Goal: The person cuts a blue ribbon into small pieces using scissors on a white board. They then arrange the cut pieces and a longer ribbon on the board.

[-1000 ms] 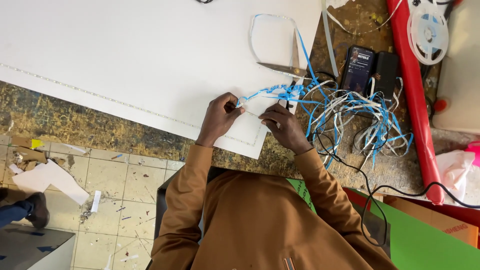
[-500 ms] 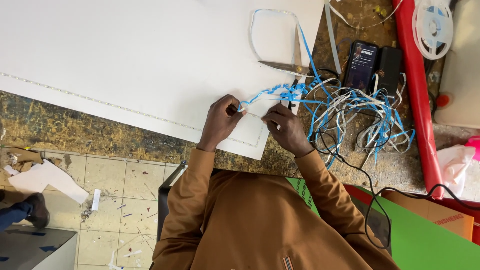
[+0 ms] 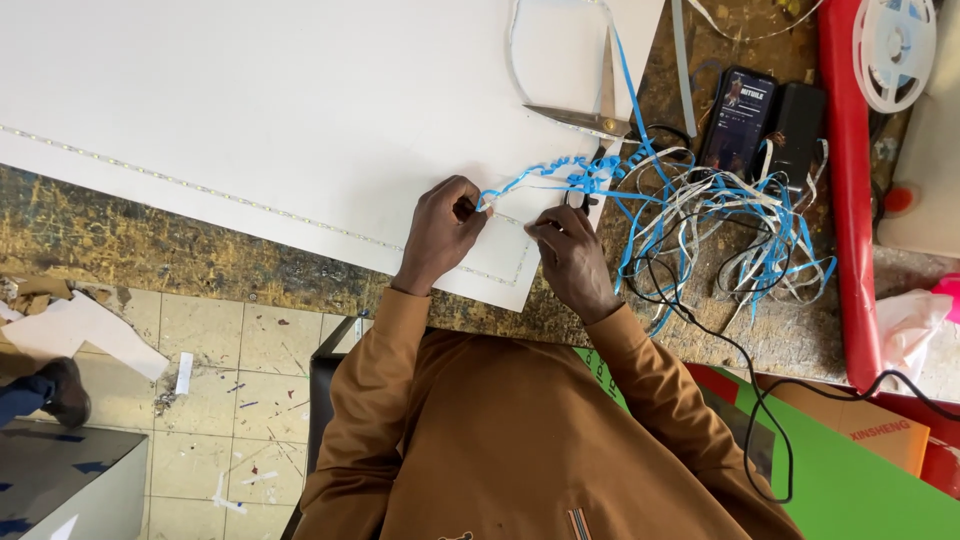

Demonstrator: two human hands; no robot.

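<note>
Your left hand rests on the near corner of the white board, its fingers curled shut and pinching the end of a thin blue strip at the fingertips. Your right hand sits just beside it, to the right, fingers bent down onto the board's edge and pressing on the light strip that runs along that edge; whether it grips anything, you cannot tell from here. Both sleeves are brown.

The blue strip leads from your left fingertips up and to the right, curling past your right hand into a loose tangle of blue and white strips that lies on the worn workbench just right of the board.

At the far left, below the bench, scraps of paper lie on the tiled floor. The light strip follows the board's long near edge from the left and turns at the corner by your hands. Above your right hand, a pair of scissors lies on the board, blades pointing left. Further right, a phone with a lit screen lies on the bench beside a dark block, and a black cable trails from the tangle down past your right arm. A red bar runs along the right side, with a white reel at the top.
</note>
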